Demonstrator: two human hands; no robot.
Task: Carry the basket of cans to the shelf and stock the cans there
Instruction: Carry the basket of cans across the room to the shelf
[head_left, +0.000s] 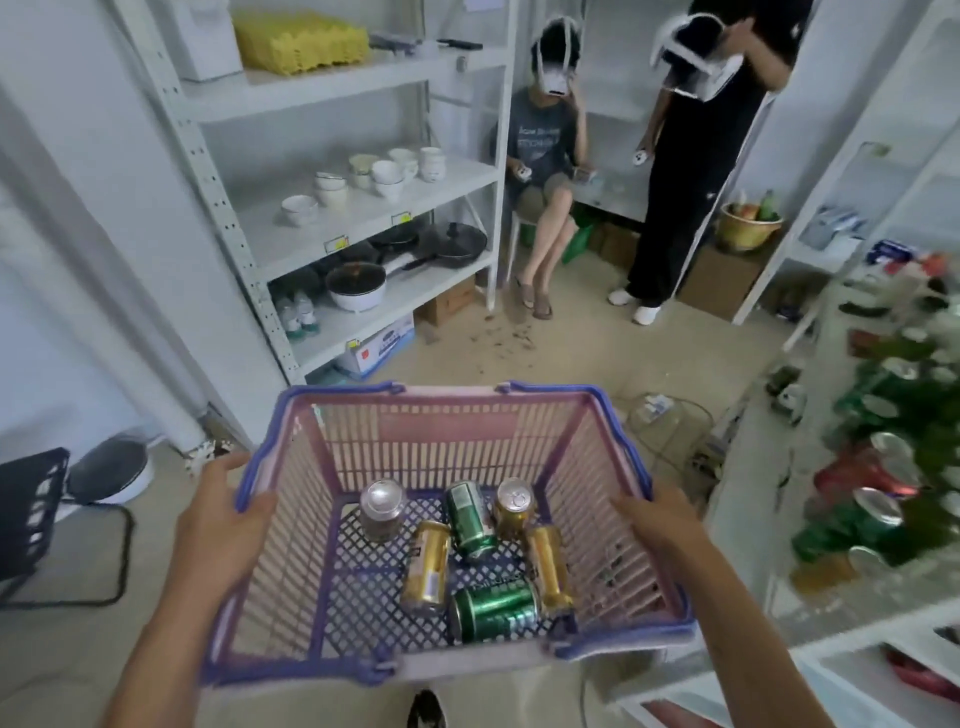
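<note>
I hold a pink basket with a purple rim (447, 397) in front of me, above the floor. My left hand (223, 514) grips its left rim and my right hand (657, 525) grips its right rim. Several cans lie on the basket's bottom: a silver can (383, 509), green cans (470, 519) (493, 610) and gold cans (427, 564) (548, 566) (513, 506). The white shelf (753, 525) at my right holds several green and red cans (878, 519).
A white shelving unit (363, 208) with bowls, pans and pots stands at the left. One person sits (545, 166) and another stands (685, 171) at the back. A black chair (31, 514) and a fan (109, 467) are at the left. Cables (670, 421) lie on the floor.
</note>
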